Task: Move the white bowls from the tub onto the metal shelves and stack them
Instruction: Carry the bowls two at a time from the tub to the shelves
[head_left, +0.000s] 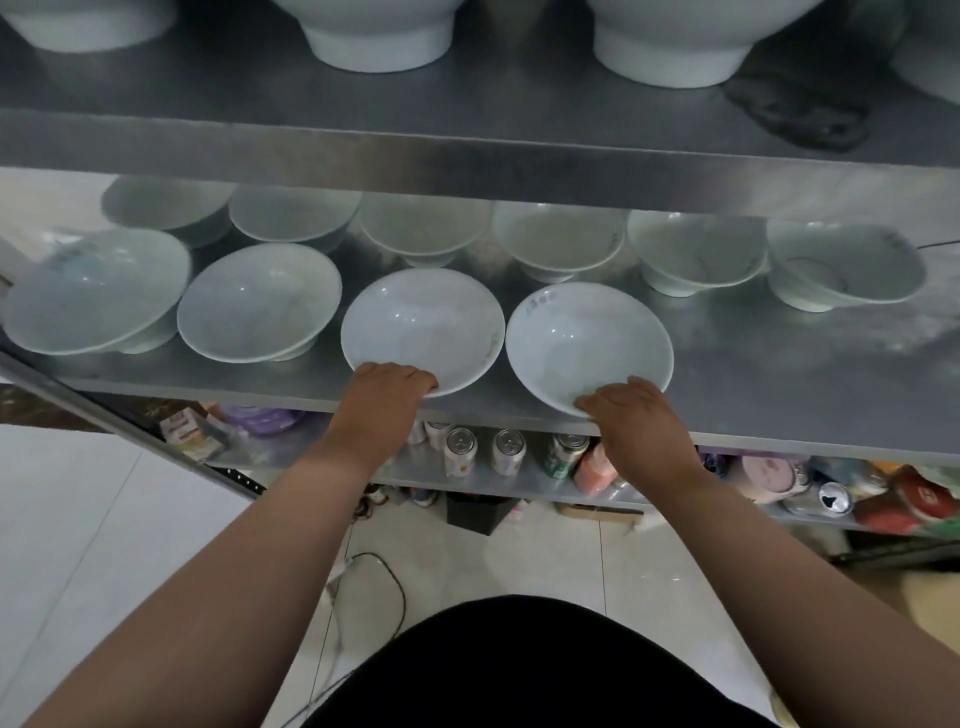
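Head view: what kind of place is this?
Likely a storeroom or kitchen back room, perhaps of a small eatery: metal shelves lined with white bowls, drink cans stored below, and a tiled floor.

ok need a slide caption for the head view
The left hand and right hand each hold a white bowl by its near rim, left bowl beside right bowl, on the middle metal shelf.

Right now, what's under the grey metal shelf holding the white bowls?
Drink cans and a pink packet on a lower metal shelf; the grey metal shelf covers everything further back.
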